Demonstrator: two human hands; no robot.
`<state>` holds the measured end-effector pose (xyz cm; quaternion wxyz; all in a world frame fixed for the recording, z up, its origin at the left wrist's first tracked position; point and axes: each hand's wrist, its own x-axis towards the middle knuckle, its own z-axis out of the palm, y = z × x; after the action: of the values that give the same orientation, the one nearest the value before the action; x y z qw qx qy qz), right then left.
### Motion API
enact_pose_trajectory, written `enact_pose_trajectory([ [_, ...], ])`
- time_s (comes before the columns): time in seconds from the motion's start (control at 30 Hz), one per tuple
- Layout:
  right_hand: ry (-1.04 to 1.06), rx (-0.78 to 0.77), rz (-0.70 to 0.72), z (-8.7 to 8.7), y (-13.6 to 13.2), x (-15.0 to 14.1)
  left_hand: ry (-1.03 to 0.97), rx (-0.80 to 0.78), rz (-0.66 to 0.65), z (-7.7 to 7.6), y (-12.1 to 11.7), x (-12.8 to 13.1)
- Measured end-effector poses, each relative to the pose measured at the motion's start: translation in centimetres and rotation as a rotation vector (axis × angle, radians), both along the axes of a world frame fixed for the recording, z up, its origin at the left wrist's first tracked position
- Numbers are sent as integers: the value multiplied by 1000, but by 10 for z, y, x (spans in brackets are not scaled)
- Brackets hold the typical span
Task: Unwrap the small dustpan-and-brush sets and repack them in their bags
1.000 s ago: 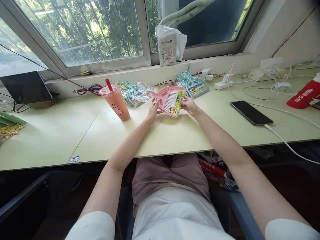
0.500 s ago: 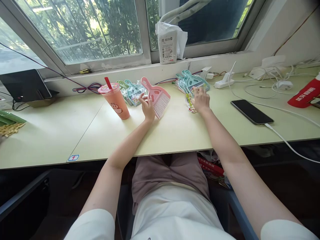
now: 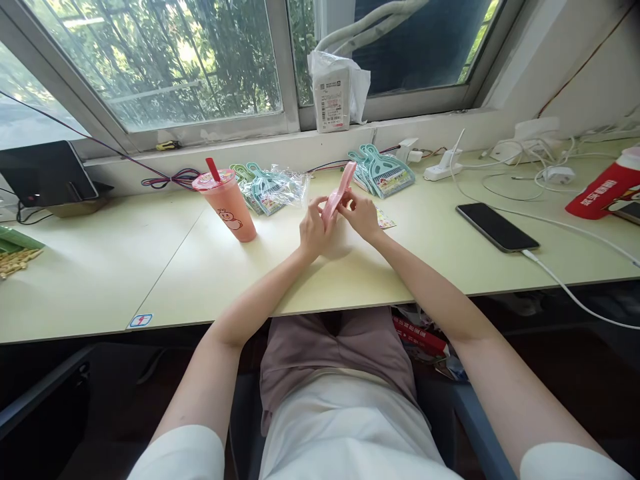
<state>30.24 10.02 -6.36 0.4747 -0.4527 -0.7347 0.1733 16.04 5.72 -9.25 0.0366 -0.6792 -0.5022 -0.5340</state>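
Observation:
A pink mini dustpan-and-brush set (image 3: pixel 339 189) is held edge-on above the desk between both my hands. My left hand (image 3: pixel 314 233) grips its lower part with curled fingers. My right hand (image 3: pixel 361 215) pinches it from the right side. A printed paper label (image 3: pixel 384 219) lies flat on the desk just right of my right hand. Behind, a stack of teal sets (image 3: pixel 384 169) lies to the right, and more teal sets in clear wrap (image 3: pixel 270 187) lie to the left.
A pink drink cup with a red straw (image 3: pixel 226 204) stands left of my hands. A black phone (image 3: pixel 497 227) on a white cable lies to the right, past it a power strip (image 3: pixel 443 169) and a red package (image 3: pixel 604 189). A tablet (image 3: pixel 46 175) stands far left.
My right hand left the label on the desk and came back to the pink set. The set has turned from lying flat to edge-on, now held by both hands nearer the middle.

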Motion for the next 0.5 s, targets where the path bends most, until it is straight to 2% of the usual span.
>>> enact_pose_trajectory([
  [0.13,200,-15,96,-1,12,5,28,-20,-57,9,-1,-4],
  [0.27,296,-42,192,1,21,10,-6,-65,-82,17,1,-1],
  [0.37,362,-161,346,10,19,22,-65,-174,23,22,12,-12],
  [0.43,397,-226,435,21,14,34,-114,-277,145,27,23,-32],
  [0.5,387,-248,447,31,11,48,-95,-356,261,32,33,-57],
])
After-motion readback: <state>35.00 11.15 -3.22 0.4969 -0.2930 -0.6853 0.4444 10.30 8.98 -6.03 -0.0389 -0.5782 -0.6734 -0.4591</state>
